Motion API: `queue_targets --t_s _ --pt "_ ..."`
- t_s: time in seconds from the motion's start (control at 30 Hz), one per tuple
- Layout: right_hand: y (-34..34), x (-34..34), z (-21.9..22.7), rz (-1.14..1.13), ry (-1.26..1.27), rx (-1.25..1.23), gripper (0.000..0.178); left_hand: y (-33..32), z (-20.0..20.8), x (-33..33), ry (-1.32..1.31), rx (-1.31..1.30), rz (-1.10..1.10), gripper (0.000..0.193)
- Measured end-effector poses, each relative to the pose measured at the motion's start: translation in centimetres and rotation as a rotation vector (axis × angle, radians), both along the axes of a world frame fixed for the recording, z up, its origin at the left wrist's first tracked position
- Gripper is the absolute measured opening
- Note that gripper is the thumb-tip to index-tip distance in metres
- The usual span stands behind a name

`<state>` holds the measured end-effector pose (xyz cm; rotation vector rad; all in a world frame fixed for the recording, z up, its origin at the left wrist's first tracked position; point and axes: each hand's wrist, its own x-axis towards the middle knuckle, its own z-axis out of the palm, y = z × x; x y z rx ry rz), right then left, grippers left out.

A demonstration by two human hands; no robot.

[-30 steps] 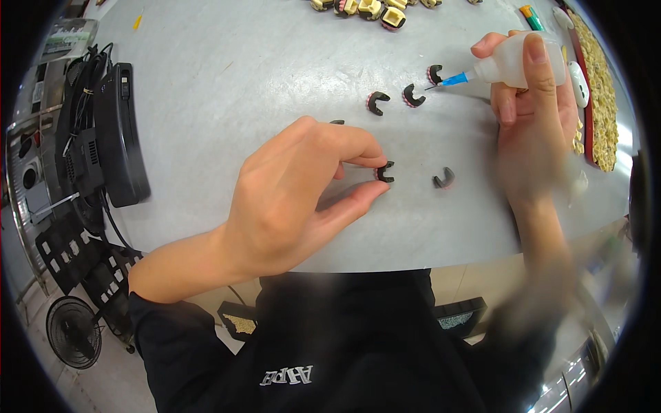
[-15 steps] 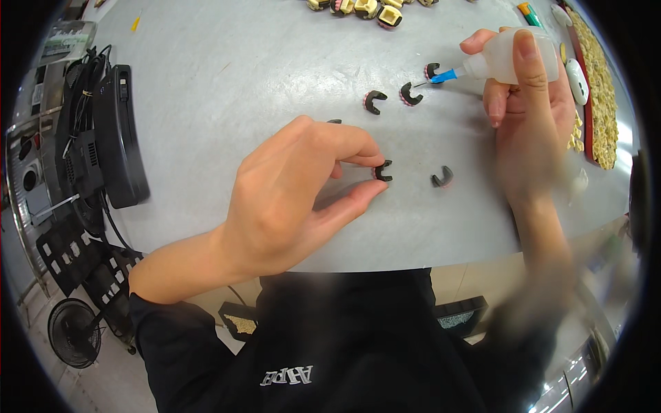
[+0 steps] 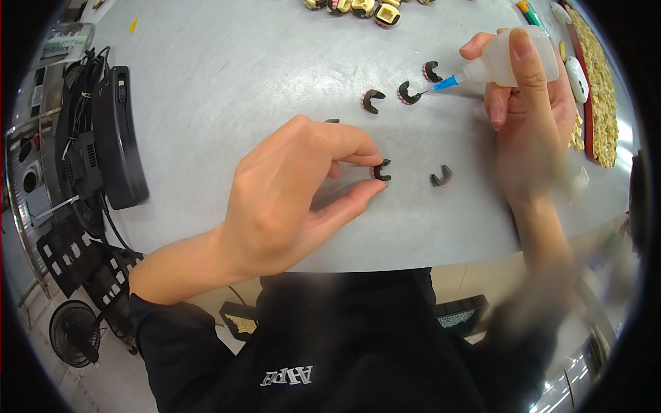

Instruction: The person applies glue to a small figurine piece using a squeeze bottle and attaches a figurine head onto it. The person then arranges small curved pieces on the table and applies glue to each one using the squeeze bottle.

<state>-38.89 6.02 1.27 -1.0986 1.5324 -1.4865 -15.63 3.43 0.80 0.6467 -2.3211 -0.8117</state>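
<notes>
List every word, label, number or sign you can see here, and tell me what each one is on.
Black top: pale, raised-looking capital letters on the front; I won't copy them out.
Clear package at the upper left: greenish markings, too small and blurred to read.
Bottle in the right hand: no lettering that I can make out.

The translucent whitish plastic bottle (image 3: 496, 62) in the right hand (image 3: 538, 127) has a bright blue tapered tip (image 3: 445, 84). At the left hand (image 3: 275, 199), the small black U-shaped piece (image 3: 378, 171) is edged in pink. Beyond the hands, chunky cream blocks (image 3: 363, 7) carry black and pink.
</notes>
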Motion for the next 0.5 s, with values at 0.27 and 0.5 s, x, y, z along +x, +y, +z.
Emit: queue_targets --t_s 0.27,0.5 --pt "0.2 -1.0 -0.1 -0.090 0.033 -0.066 0.028 0.2 -0.1 0.3 -0.006 0.015 -0.007 0.051" --pt "0.1 -1.2 0.3 -0.068 0.039 -0.019 0.028 0.0 0.2 0.1 0.006 -0.005 -0.011 0.051"
